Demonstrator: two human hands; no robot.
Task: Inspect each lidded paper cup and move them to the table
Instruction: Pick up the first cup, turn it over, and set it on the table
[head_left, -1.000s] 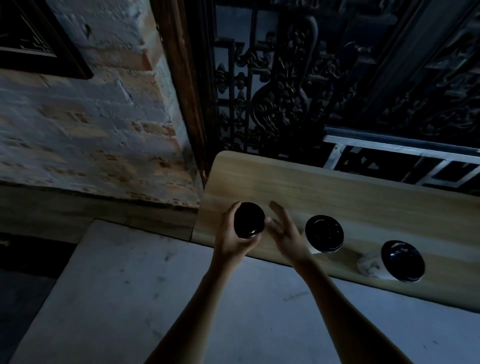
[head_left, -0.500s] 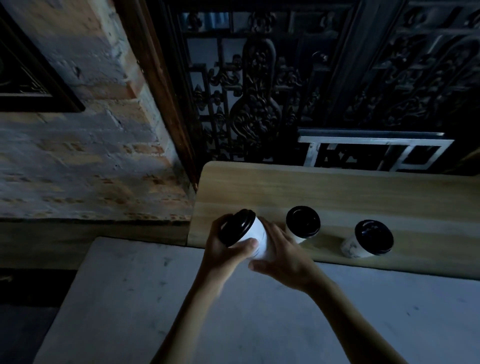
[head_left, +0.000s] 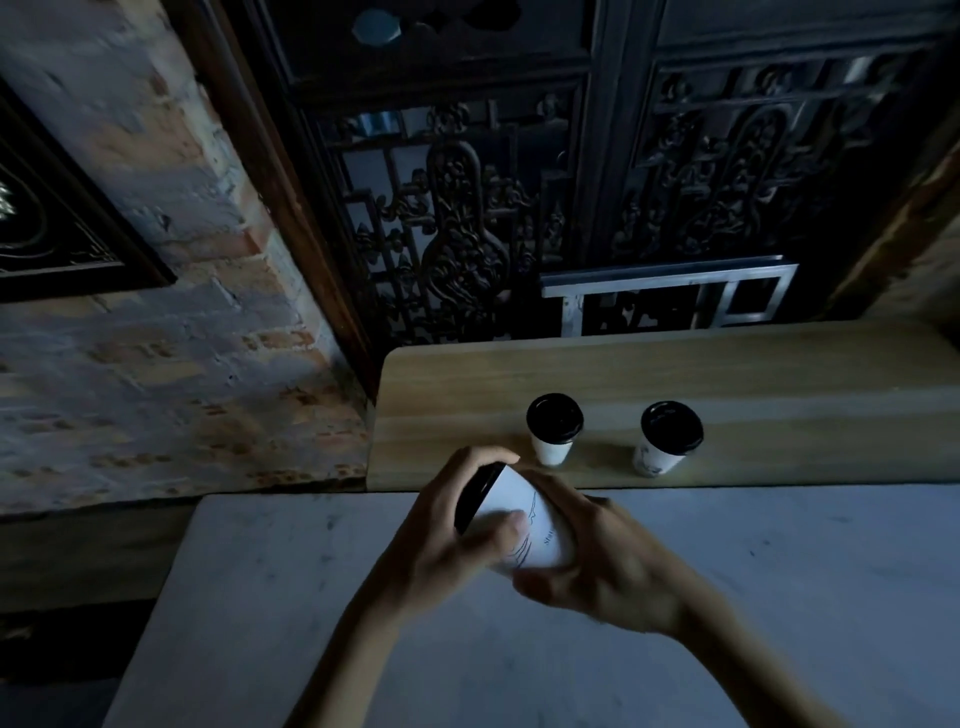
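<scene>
Your left hand (head_left: 447, 525) grasps the lid end of a white paper cup (head_left: 524, 525), which lies tipped on its side above the grey table (head_left: 260, 597). Your right hand (head_left: 608, 561) clasps the cup's body and base from the other side. Beyond, two lidded cups stand upright on the wooden shelf (head_left: 727, 364): the nearer cup (head_left: 554, 428), then the far cup (head_left: 667, 437), apart from each other.

You now hold the cup (head_left: 524, 525) tipped on its side over the grey table (head_left: 260, 597), off the wooden ledge (head_left: 727, 374), your right hand (head_left: 597, 561) wrapping its base, left hand (head_left: 457, 519) at the lid.
</scene>
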